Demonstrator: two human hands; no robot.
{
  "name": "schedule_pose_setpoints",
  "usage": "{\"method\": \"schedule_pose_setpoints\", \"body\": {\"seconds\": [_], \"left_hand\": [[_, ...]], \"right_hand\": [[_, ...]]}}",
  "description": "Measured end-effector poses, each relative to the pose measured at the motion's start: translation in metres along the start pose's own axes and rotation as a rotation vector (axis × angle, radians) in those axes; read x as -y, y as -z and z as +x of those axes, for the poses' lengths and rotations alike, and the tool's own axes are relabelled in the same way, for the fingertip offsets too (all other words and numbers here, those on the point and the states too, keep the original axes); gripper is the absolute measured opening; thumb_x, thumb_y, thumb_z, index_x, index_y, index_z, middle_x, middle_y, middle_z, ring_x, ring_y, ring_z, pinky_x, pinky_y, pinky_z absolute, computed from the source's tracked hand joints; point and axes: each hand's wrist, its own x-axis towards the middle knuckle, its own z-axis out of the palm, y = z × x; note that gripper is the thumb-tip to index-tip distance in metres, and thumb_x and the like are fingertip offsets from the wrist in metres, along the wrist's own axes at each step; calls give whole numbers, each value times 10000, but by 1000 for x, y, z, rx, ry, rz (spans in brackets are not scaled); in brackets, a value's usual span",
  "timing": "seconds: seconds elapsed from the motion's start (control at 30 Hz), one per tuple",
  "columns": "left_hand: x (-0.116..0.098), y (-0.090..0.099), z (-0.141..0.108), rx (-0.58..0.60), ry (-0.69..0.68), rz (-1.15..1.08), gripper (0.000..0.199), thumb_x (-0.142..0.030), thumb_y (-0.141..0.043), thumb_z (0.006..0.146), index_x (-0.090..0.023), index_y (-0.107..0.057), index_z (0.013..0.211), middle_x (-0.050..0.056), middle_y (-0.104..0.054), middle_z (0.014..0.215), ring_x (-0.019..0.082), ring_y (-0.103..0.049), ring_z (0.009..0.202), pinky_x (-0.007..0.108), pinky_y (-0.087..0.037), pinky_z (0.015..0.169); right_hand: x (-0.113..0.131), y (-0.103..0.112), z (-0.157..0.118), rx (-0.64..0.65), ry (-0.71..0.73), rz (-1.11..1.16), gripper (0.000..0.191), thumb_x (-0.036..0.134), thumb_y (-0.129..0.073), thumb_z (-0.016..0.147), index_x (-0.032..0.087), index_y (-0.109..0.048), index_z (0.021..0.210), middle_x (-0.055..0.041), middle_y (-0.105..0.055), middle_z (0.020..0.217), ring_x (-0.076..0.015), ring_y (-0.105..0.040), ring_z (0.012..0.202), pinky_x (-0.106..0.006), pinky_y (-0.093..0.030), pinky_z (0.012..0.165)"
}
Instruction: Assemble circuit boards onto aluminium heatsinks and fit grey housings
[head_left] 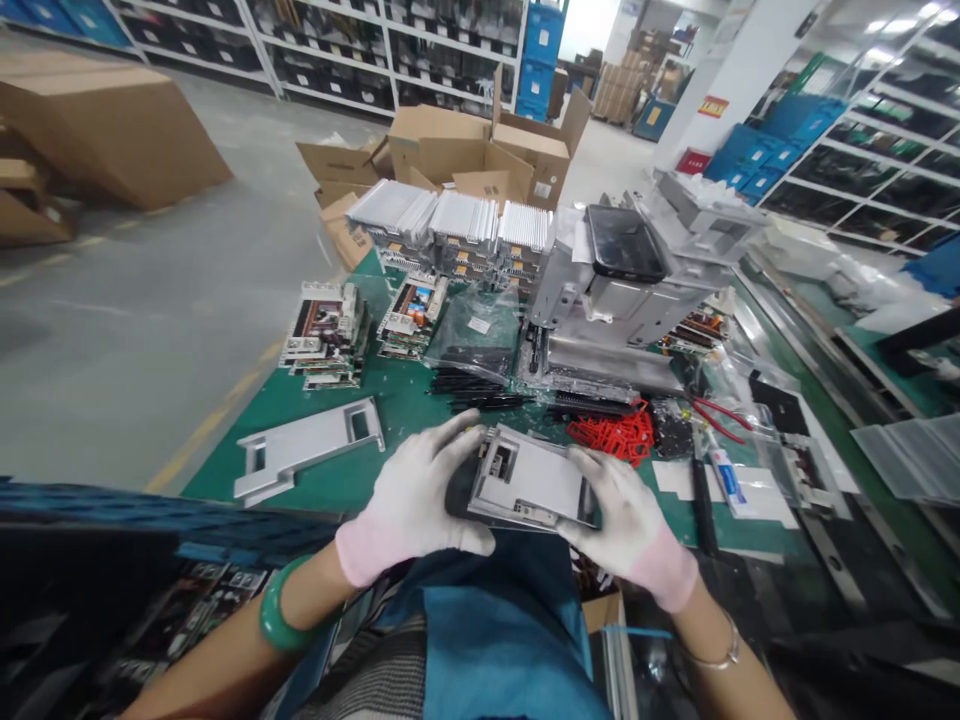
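Observation:
A silver-grey metal housing with a flat cover plate [546,478] is at the table's front edge. Through a cutout at its left end, electronic parts show. My right hand [628,522], in a white glove with a pink cuff, grips the housing's right end between thumb and fingers. Around the left end curves my left hand [416,490], gloved alike, with thumb and fingers apart; its fingertips are close to the far left corner, and I cannot tell whether they touch. Left of it, a loose metal cover plate [307,447] with cutouts lies flat on the green mat.
Stacked circuit boards [326,335] and finned heatsinks [461,225] stand farther back. A phone [624,243] rests on a metal fixture [600,310]. Red plastic clips [619,432], red-handled pliers [720,415], a tube [729,478] and a black-handled tool [703,505] lie to the right.

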Motion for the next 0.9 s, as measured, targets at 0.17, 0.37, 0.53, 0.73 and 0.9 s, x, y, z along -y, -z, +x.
{"method": "schedule_pose_setpoints", "body": {"seconds": [0.17,0.37,0.53,0.73,0.9], "left_hand": [[14,-23,5,183,-35,-181,1153,-843,-637,573,-99,-394,1420,201,-435,1469,371,-344,1398,511,-339,1137],[22,-39,9,246,54,-293,991,-686,-738,628,-158,-406,1399,160,-464,1457,325,-353,1404,470,-329,1156],[21,-35,13,279,101,-391,960,-650,-755,633,-186,-386,1388,137,-427,1490,302,-416,1368,441,-354,1145],[19,-32,18,319,129,-411,994,-655,-755,619,-188,-355,1400,131,-423,1495,308,-492,1305,419,-388,1118],[16,-29,21,312,139,-402,954,-620,-743,624,-192,-373,1392,139,-478,1453,327,-562,1230,426,-458,1049]], "right_hand": [[-1,1,7,79,49,-41,637,479,-649,808,165,-478,1335,-147,-613,1249,-309,-580,1129,-487,-479,969],[-10,-7,6,59,5,3,779,650,-642,774,158,-461,1351,-166,-590,1290,-326,-551,1205,-513,-438,1043],[-13,-12,-2,64,-110,150,784,642,-645,790,179,-428,1384,-152,-539,1360,-300,-513,1268,-467,-442,1069],[-13,-16,-2,43,-121,266,774,596,-699,765,176,-443,1363,-158,-540,1344,-287,-512,1268,-446,-447,1070],[-13,-16,-2,-7,-77,247,780,623,-675,775,143,-451,1348,-178,-534,1348,-284,-494,1285,-444,-435,1080]]}}
